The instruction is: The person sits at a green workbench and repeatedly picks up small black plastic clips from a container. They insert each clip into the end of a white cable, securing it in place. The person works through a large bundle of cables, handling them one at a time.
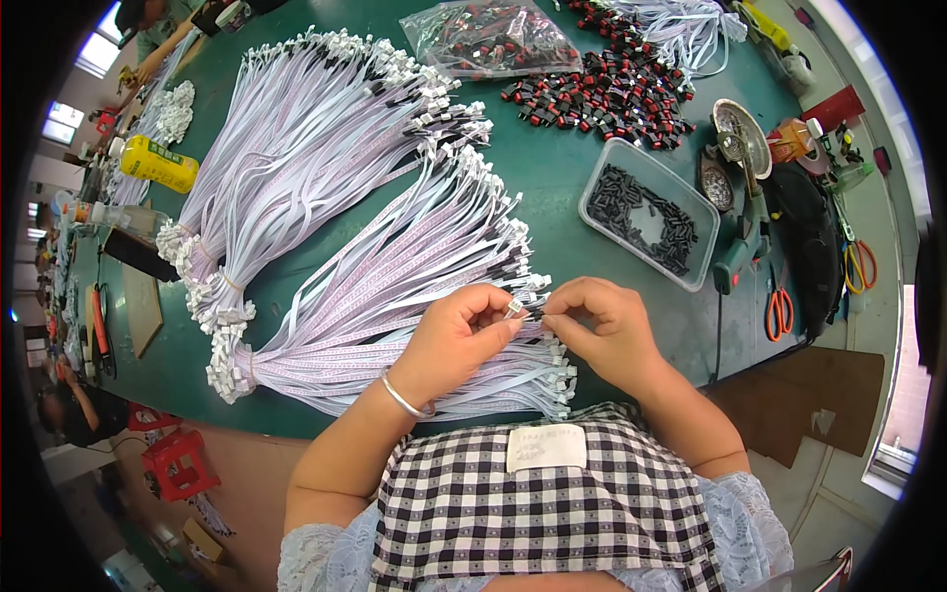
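Note:
My left hand is closed, its thumb and fingertips pinching a small white connector at the end of a ribbon cable. Close by on the right, my right hand is also pinched, its fingertips at the dark end beside that connector; what they grip is too small to make out. Both hands work over the right ends of a fanned bundle of white and pinkish ribbon cables. Many of these ends carry white connectors and black sleeves. Behind it lies a second, larger cable bundle.
To the right stands a clear plastic box of short black tubes. Beyond it are a pile of red and black parts and a clear bag. Orange-handled scissors, a metal dish and a yellow bottle lie around. Other people sit at far left.

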`<state>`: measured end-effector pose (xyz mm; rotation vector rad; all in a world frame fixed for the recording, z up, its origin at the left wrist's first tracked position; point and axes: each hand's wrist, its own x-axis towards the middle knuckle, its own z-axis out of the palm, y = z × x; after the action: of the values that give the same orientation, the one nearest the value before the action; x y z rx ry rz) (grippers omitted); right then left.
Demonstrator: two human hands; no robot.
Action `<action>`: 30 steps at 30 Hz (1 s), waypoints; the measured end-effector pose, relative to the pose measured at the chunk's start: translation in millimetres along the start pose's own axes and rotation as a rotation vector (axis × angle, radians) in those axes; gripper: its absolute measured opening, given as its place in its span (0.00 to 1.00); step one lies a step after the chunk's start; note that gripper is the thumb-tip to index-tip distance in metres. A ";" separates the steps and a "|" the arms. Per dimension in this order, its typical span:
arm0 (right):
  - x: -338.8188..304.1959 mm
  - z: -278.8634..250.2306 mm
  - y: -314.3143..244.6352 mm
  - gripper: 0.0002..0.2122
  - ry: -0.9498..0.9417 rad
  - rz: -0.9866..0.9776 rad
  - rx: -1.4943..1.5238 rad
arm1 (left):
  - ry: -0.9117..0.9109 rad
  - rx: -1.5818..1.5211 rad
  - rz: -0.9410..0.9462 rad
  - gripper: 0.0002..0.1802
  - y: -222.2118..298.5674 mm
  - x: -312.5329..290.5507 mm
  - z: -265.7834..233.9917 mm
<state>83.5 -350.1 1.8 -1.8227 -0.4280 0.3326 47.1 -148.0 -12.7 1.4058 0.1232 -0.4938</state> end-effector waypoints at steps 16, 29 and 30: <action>0.0 3.1 4.9 0.04 0.029 -0.095 -0.061 | 0.011 0.037 0.010 0.07 1.6 -1.5 1.0; 1.0 0.6 8.3 0.05 -0.024 -0.120 -0.070 | -0.001 0.088 0.058 0.06 -7.9 0.8 -2.2; 1.1 1.2 9.1 0.05 -0.025 -0.121 -0.071 | -0.001 0.096 0.066 0.06 -8.8 0.6 -2.6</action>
<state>85.0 -351.0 -7.2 -1.8540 -0.5713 0.2591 44.6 -146.5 -21.4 1.4982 0.0521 -0.4505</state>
